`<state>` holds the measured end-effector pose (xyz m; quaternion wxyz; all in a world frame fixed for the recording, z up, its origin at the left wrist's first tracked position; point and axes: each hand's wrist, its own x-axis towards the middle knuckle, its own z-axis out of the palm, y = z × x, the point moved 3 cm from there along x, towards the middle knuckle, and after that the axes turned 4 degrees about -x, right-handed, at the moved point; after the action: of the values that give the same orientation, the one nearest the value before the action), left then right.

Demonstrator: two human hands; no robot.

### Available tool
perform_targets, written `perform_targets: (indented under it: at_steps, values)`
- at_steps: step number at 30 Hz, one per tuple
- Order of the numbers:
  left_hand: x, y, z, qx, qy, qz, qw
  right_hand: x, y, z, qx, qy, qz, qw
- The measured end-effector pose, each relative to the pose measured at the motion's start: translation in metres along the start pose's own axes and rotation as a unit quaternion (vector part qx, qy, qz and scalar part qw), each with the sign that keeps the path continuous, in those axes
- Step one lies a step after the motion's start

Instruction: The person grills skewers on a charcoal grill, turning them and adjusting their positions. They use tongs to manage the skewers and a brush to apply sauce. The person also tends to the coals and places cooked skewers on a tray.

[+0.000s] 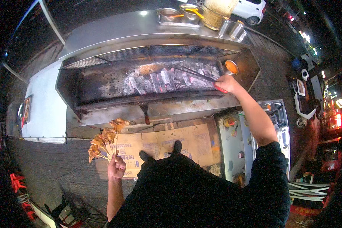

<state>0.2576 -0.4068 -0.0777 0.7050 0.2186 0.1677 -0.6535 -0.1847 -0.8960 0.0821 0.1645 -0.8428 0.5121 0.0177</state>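
Note:
My left hand [116, 166] grips a bunch of wooden skewers fanned outward, with browned, crinkled pieces of food [105, 138] on their ends. It is held away from the grill, over the floor to the left of my feet. In my right hand [227, 84] is a pair of long dark metal tongs [192, 72] with a red handle. The tongs reach over the charcoal pieces [165, 76], which glow red in places among grey ash. These lie in a long metal charcoal grill [94, 82]; whether the tong tips touch any coal I cannot tell.
A small metal bowl of orange sauce [231, 67] sits at the grill's right end. Behind, a steel counter [108, 31] bears pots [170, 14], shaker canisters [224, 27] and a large stained container [216, 14]. Flattened cardboard [196, 145] lies underfoot. A glass-topped cabinet [233, 148] stands right.

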Motion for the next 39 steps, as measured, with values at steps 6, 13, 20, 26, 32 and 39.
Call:
perform_targets:
  at_steps: [6,13,20,26,32,39]
  values:
    - [0.000,-0.007,0.002,0.001,-0.019,-0.004,1.000,0.045,-0.041,0.003,-0.158,-0.071,-0.110,0.979]
    - [-0.003,-0.023,0.000,-0.002,-0.014,0.013,1.000,0.037,-0.057,-0.064,-0.278,-0.101,-0.088,0.951]
    - [-0.009,-0.039,0.000,-0.049,0.000,0.038,0.998,-0.001,-0.016,-0.050,-0.050,-0.040,-0.058,0.996]
    - [-0.004,-0.035,0.008,-0.036,0.011,0.034,0.999,-0.033,-0.042,-0.017,-0.038,-0.062,-0.018,0.997]
    - [-0.010,-0.022,0.004,0.002,0.013,0.033,0.999,-0.047,-0.119,0.001,-0.070,-0.061,-0.029,0.995]
    - [-0.006,0.000,-0.012,0.005,0.018,0.008,1.000,-0.050,-0.166,0.066,-0.008,-0.103,-0.083,0.991]
